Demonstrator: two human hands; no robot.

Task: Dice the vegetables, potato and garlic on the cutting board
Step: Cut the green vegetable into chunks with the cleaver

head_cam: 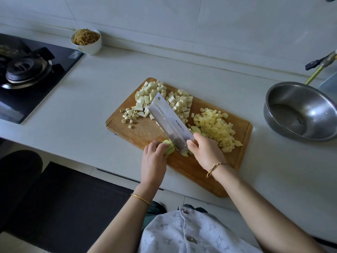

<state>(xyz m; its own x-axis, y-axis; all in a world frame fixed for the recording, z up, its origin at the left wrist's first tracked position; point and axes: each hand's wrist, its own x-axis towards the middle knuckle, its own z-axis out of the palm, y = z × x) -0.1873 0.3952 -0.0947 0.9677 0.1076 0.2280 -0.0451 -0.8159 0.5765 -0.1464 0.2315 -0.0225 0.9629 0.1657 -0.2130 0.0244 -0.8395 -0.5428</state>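
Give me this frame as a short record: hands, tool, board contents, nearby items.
left hand: holds green vegetable piece near the board's near edge
right hand: grips cleaver, blade against that piece
board: wooden cutting board on counter
diced: white cubes far side; yellow cubes right; garlic bits left
nearby: steel bowl right; white bowl of shreds by stove

cleaver handle hidden in R hand, stove cut by left edge, blade text unreadable

Cleaver blade, small dark print (too blurred to read)
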